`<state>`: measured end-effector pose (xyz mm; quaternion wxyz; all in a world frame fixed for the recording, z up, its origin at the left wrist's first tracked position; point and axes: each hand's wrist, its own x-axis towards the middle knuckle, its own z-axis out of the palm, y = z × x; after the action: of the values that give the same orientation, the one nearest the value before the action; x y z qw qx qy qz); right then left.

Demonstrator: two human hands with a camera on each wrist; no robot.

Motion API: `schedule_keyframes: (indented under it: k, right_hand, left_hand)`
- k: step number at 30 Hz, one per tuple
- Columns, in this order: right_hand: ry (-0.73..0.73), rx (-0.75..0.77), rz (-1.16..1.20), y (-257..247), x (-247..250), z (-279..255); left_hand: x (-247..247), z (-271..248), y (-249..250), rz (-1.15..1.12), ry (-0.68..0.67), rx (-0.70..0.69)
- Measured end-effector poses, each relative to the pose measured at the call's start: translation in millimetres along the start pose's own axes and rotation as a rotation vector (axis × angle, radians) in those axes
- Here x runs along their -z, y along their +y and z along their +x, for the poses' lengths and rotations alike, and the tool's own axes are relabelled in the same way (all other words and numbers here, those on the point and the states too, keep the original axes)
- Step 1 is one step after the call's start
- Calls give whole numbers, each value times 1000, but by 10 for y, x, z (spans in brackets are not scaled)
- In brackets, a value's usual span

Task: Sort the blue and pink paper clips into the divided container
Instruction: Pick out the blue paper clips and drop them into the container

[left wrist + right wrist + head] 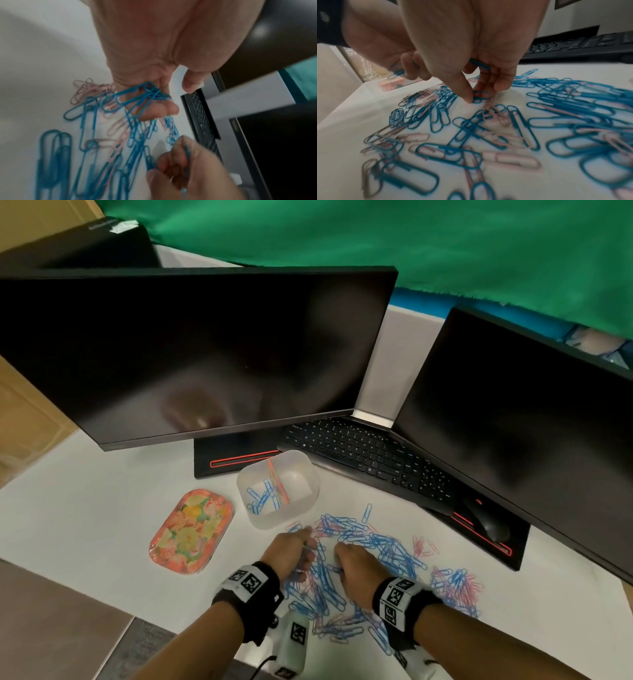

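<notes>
Blue paper clips [380, 542] and pink paper clips [457, 585] lie mixed in a wide pile on the white table. Behind the pile stands the translucent divided container [301, 474], with several blue clips [262, 496] in its left compartment. My left hand [296, 547] is at the pile's left edge; its curled fingers grip a bunch of blue clips [144, 93]. My right hand [351, 559] reaches down into the pile's middle. Its thumb and fingers pinch one blue clip [482, 94] on the table, and another blue clip [479, 63] is tucked under its fingers.
A floral tray [193, 530] lies left of the container. A black keyboard [370, 453], a mouse [489, 522] and two dark monitors [191, 354] crowd the back and right. The table's front edge [137, 614] runs close to my left forearm.
</notes>
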<state>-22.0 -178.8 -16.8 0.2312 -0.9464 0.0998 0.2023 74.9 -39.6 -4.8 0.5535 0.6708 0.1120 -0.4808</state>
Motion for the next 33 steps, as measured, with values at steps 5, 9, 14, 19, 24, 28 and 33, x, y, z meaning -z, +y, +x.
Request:
schedule_keyframes:
  k: [5,9,14,19,24,28,33]
  right_hand:
    - [-35,6,-43,-8,6,-16]
    - [-45,5,2,-29,46,3]
    - [-64,-28,92,-20,47,-6]
    - [19,-60,301,-44,103,-9]
    - [105,-50,555,-250,359,88]
    - [94,-9,646,-459,614,283]
    - [130,45,649,-796,903,537]
  left_hand:
    - [98,-141,158,-243,-50,56]
    - [197,-274,350,-275,-65,-14]
    - [427,-377,787,-350,81,-217]
    - [601,-269,1061,-337,209,-283]
    - [649,-165,984,-129,210,-295]
    - [673,-225,982,-144,267,-375]
    - [780,-382,837,-226,349,-384]
